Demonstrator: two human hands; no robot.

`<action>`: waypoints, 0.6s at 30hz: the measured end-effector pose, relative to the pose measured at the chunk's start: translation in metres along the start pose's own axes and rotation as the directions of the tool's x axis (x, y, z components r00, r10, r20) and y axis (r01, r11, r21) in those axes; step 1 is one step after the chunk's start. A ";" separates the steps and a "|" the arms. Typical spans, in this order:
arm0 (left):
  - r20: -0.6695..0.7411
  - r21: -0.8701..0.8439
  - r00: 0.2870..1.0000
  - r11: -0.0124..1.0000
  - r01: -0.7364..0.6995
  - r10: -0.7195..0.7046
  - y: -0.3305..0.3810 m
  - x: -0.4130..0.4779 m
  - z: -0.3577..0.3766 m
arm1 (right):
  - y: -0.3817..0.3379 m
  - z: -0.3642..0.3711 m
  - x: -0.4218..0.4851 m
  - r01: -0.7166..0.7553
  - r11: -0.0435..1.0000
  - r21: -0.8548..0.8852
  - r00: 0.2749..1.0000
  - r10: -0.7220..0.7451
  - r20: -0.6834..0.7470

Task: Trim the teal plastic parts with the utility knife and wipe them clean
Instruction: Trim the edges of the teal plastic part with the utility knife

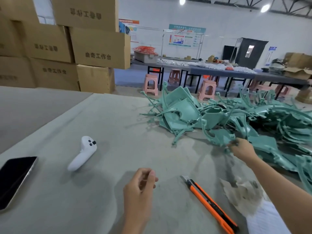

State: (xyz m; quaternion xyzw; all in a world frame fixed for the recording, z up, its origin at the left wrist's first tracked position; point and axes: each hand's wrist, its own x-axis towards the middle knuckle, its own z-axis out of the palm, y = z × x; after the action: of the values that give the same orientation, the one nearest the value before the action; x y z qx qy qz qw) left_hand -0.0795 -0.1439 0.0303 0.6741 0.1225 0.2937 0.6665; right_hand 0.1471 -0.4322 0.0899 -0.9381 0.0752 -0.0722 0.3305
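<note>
A big heap of teal plastic parts (236,119) covers the right side of the table. My right hand (242,149) reaches into its near edge and pinches one teal part (219,135) at its lower rim. My left hand (141,184) hovers over the table in front of me, fingers loosely curled, holding nothing. An orange utility knife (212,206) lies on the table between my arms, blade end pointing away from me. A dirty grey wiping cloth (243,193) lies crumpled just right of the knife, partly under my right forearm.
A white handheld controller (84,152) lies left of centre on the grey table cover (109,124). A black phone (15,179) sits at the left edge. Stacked cardboard boxes (67,48) stand behind the table at left. Pink stools (151,84) and other tables stand farther back.
</note>
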 end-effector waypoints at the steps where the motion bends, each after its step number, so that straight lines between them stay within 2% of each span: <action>1: 0.000 -0.011 1.000 1.000 -0.002 0.002 0.000 0.001 0.000 | -0.001 0.000 0.001 0.024 1.000 -0.012 0.998 -0.024 -0.059; 6: 0.019 -0.018 1.000 1.000 0.001 0.000 -0.001 0.006 0.004 | -0.016 -0.016 -0.006 0.175 0.984 0.023 0.901 -0.151 -0.406; 9: 0.060 -0.026 0.998 1.000 0.014 -0.012 -0.002 0.004 0.008 | -0.027 -0.026 -0.026 0.310 0.948 0.068 0.824 -0.232 -0.516; 11: 0.084 -0.032 0.996 0.999 0.026 -0.023 -0.002 0.002 0.011 | -0.032 -0.033 -0.042 0.389 0.916 0.103 0.799 -0.279 -0.533; 14: 0.115 -0.034 0.993 0.999 0.033 -0.029 -0.001 -0.001 0.011 | -0.036 -0.048 -0.062 0.418 0.876 0.240 0.799 -0.228 -0.556; 18: 0.154 -0.034 0.988 0.999 0.030 -0.024 0.001 -0.004 0.009 | -0.039 -0.078 -0.072 0.359 0.735 0.575 0.852 -0.007 -0.523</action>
State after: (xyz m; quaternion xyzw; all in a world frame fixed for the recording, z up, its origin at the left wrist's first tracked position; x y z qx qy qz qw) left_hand -0.0783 -0.1540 0.0308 0.6808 0.0745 0.2338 0.6902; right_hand 0.0660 -0.4359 0.1685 -0.7152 0.0298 -0.3610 0.5977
